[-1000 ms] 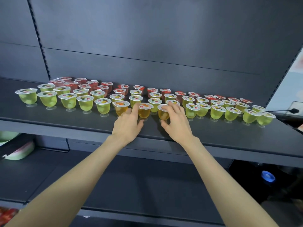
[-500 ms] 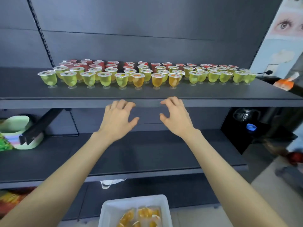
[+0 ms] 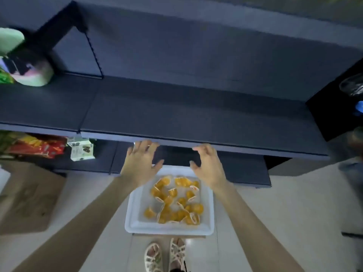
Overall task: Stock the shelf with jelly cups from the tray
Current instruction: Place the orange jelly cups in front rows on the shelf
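My left hand (image 3: 140,163) and right hand (image 3: 208,165) are empty, loose-fingered and apart, one over each far corner of the white tray (image 3: 135,222) on the floor below the shelf (image 3: 176,114). The jelly cups (image 3: 174,203) lie below the hands and back toward me, about equally near both, heaped from the far edge to the near right corner. They lie tumbled and point every way, with no shared long axis.

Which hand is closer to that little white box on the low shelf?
Left. The left hand is just right of the white box; the right hand is farther right, past it.
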`<state>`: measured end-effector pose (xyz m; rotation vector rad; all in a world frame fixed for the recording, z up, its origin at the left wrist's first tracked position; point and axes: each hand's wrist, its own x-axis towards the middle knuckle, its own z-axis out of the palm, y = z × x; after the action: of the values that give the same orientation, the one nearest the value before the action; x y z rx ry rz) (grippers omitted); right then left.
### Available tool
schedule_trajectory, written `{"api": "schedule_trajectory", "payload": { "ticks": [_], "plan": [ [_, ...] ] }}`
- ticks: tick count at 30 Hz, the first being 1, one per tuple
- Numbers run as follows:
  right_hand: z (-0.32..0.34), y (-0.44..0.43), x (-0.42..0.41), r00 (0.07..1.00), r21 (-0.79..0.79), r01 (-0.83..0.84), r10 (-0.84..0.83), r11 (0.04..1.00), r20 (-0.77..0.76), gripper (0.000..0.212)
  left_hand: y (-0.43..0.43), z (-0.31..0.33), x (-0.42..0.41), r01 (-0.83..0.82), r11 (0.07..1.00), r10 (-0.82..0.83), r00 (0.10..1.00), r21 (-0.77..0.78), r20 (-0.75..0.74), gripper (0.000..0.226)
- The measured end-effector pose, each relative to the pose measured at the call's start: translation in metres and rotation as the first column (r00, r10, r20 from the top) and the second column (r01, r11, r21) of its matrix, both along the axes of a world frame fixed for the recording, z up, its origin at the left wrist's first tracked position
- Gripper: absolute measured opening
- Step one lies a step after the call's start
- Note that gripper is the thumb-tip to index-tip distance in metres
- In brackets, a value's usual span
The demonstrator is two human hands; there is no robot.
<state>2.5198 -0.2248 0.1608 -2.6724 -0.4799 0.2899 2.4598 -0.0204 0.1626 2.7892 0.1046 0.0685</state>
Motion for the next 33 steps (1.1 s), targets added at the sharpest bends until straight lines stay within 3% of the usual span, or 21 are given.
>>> {"api": "schedule_trajectory", "payload": {
  "ticks": [5, 10, 16, 24, 28, 33],
  "plan": [
    [-0.139, 0.003, -0.021, 0.968, -0.052, -0.027, 0.013, 0.998, -0.249, 0.043, -0.007, -0.129, -0.025, -0.039, 0.998, 0.016, 0.935, -0.056, -0.355, 0.053],
    [-0.269, -0.002, -0.042, 0.898, -0.094, 0.017, -0.057, 0.995, -0.437, 0.045, -0.014, -0.251, -0.046, -0.112, 0.984, 0.024, 0.855, -0.14, -0.518, 0.068],
    [-0.382, -0.014, -0.047, 0.857, -0.128, 0.032, -0.093, 0.991, -0.507, 0.045, -0.025, -0.372, -0.049, -0.225, 0.945, 0.045, 0.808, -0.238, -0.588, 0.063],
    [-0.451, -0.015, -0.054, 0.93, -0.083, -0.003, -0.028, 0.997, -0.367, 0.057, -0.04, -0.451, -0.037, -0.409, 0.86, 0.211, 0.83, -0.307, -0.516, 0.077],
    [-0.458, -0.017, -0.049, 0.935, -0.045, 0.04, -0.054, 0.998, -0.35, 0.05, -0.045, -0.46, -0.036, -0.514, 0.798, 0.267, 0.769, -0.315, -0.58, 0.08],
    [-0.46, -0.023, -0.043, 0.904, 0.03, 0.113, -0.09, 0.993, -0.418, 0.048, -0.046, -0.461, -0.03, -0.635, 0.713, 0.314, 0.67, -0.298, -0.673, 0.067]
  ]
}}
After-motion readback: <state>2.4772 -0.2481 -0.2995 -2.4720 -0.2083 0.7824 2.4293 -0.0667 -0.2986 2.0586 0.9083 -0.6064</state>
